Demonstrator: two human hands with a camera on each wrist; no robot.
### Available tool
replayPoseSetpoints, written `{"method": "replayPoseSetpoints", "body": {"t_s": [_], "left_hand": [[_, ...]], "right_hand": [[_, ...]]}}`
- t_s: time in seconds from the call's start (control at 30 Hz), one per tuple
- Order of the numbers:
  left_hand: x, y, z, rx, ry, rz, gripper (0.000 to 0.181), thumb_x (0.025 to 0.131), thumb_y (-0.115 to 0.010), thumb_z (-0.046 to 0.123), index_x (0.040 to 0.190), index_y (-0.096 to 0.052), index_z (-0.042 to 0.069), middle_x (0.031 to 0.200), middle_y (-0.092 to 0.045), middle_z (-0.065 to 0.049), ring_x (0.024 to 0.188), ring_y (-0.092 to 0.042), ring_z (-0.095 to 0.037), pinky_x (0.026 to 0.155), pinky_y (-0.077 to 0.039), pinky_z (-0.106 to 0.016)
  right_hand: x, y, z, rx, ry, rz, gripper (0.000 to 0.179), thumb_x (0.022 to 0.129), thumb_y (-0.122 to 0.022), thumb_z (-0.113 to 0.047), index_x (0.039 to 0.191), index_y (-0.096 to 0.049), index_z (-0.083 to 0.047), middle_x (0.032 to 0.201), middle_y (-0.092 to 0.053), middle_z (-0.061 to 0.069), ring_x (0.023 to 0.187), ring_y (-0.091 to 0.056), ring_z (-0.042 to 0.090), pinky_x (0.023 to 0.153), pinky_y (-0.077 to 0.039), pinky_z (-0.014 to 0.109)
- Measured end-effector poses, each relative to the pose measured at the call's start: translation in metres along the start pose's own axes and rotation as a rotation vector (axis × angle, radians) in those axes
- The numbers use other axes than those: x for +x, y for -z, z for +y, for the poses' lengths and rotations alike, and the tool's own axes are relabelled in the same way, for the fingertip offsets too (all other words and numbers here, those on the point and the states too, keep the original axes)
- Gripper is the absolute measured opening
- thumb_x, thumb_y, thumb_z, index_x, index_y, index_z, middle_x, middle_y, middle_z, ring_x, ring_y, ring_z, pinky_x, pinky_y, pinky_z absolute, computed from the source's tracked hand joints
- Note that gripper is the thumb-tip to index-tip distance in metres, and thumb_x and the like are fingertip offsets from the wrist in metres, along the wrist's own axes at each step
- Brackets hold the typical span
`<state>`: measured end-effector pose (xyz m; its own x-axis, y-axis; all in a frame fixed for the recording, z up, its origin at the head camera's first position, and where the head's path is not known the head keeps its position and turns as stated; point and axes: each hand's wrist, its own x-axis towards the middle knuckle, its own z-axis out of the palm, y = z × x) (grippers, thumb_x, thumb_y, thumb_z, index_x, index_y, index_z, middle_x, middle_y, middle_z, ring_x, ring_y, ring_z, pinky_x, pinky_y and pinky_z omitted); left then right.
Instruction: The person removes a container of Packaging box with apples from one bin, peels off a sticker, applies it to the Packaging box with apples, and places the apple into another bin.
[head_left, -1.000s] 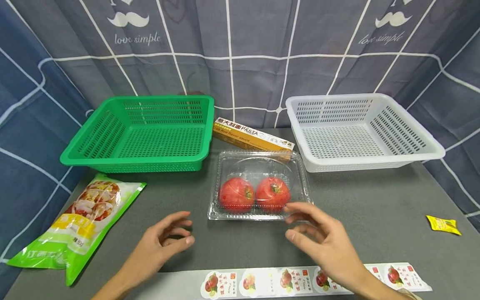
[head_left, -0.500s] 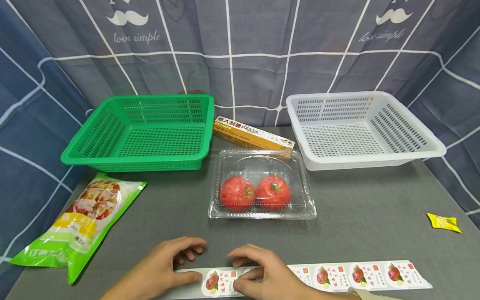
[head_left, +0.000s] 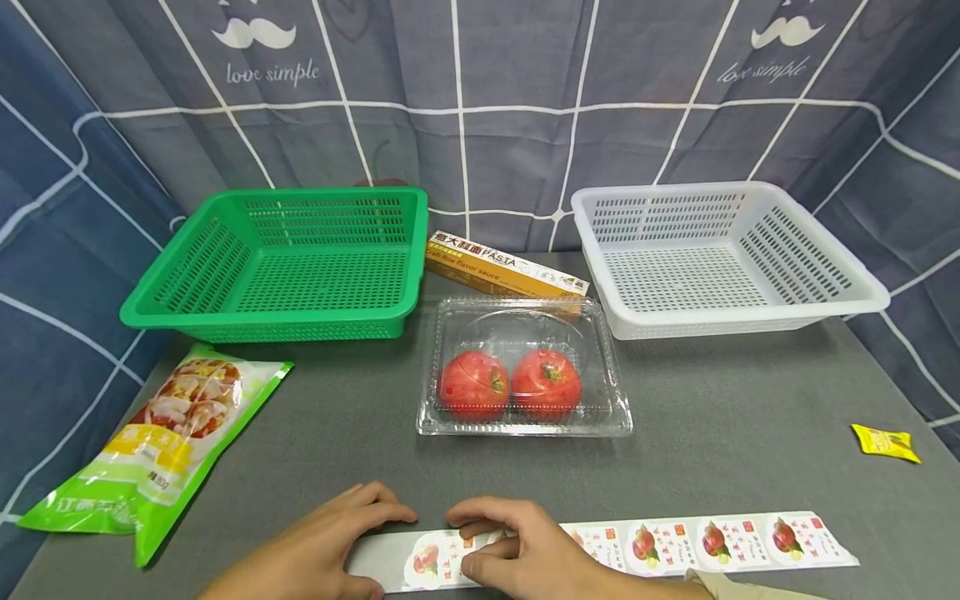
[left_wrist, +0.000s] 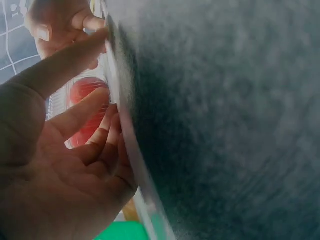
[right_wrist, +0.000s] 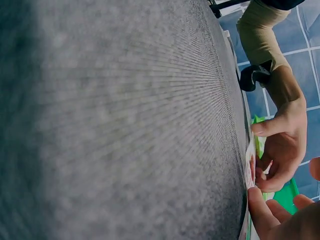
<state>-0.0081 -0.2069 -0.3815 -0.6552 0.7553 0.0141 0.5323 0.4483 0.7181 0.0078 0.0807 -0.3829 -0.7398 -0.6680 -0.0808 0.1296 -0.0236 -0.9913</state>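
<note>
While left hand [head_left: 337, 535] and right hand [head_left: 527, 546] overlap sticker strip [head_left: 678, 546], fingers loosely parted, gap before clear box edge [head_left: 525, 431]

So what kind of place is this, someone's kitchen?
I can't be sure, but it looks more like a small staged worktable: printed fabric hangs close behind, a green basket and a white basket stand on it, and a strip of fruit stickers lies in front.

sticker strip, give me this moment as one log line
sticker strip: on table; left hand: at bare end; right hand: at leftmost sticker
</note>
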Motion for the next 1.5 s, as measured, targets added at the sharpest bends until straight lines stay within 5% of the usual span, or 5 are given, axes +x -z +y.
{"method": "replayPoseSetpoints", "body": {"t_s": [0.27,0.53,0.77,1.0,1.5], "left_hand": [[0.002,0.000,-0.001,0.072,-0.055,0.011,0.050,0.068,-0.087,0.019,0.111,-0.063,0.022,0.098,-0.053,0.017,0.083,-0.047,0.003,0.064,-0.040,-0.016],[0.005,0.002,-0.001,0.053,-0.014,0.031,0.027,0.078,-0.083,0.016,0.098,-0.067,0.024,0.084,-0.049,0.021,0.074,-0.046,0.006,0.061,-0.041,-0.016],[0.008,0.005,-0.001,-0.001,0.018,0.045,0.013,0.084,-0.079,0.022,0.091,-0.068,0.024,0.078,-0.051,0.023,0.069,-0.047,0.007,0.057,-0.043,-0.016],[0.009,0.006,-0.003,-0.194,0.037,0.088,0.007,0.088,-0.075,0.018,0.091,-0.069,0.021,0.078,-0.057,0.018,0.067,-0.050,0.004,0.055,-0.044,-0.018],[0.013,0.010,-0.001,-0.792,0.163,-0.085,0.025,0.097,-0.061,0.006,0.117,-0.057,-0.009,0.103,-0.071,-0.011,0.091,-0.066,-0.011,0.076,-0.052,-0.022]], "right_hand": [[0.002,-0.002,-0.004,0.004,-0.069,-0.041,0.037,0.092,-0.065,-0.005,0.129,-0.061,-0.001,0.123,-0.061,0.008,0.092,-0.066,0.008,0.078,-0.052,0.019],[0.011,-0.005,-0.004,-0.289,0.121,-0.108,0.034,0.093,-0.065,-0.004,0.127,-0.063,-0.004,0.125,-0.062,0.006,0.103,-0.059,0.005,0.081,-0.052,0.021],[0.016,-0.006,-0.007,-0.476,0.130,-0.120,0.043,0.091,-0.067,-0.008,0.134,-0.060,-0.009,0.136,-0.056,0.003,0.119,-0.051,0.007,0.081,-0.051,0.017],[0.017,-0.005,-0.010,-0.617,0.146,-0.083,0.043,0.092,-0.069,-0.017,0.134,-0.060,-0.016,0.123,-0.061,-0.011,0.105,-0.054,0.001,0.088,-0.046,0.022],[0.017,-0.006,-0.011,-0.564,0.165,-0.098,0.037,0.093,-0.064,-0.007,0.130,-0.065,-0.010,0.106,-0.060,-0.012,0.084,-0.055,-0.005,0.073,-0.050,0.016]]}}
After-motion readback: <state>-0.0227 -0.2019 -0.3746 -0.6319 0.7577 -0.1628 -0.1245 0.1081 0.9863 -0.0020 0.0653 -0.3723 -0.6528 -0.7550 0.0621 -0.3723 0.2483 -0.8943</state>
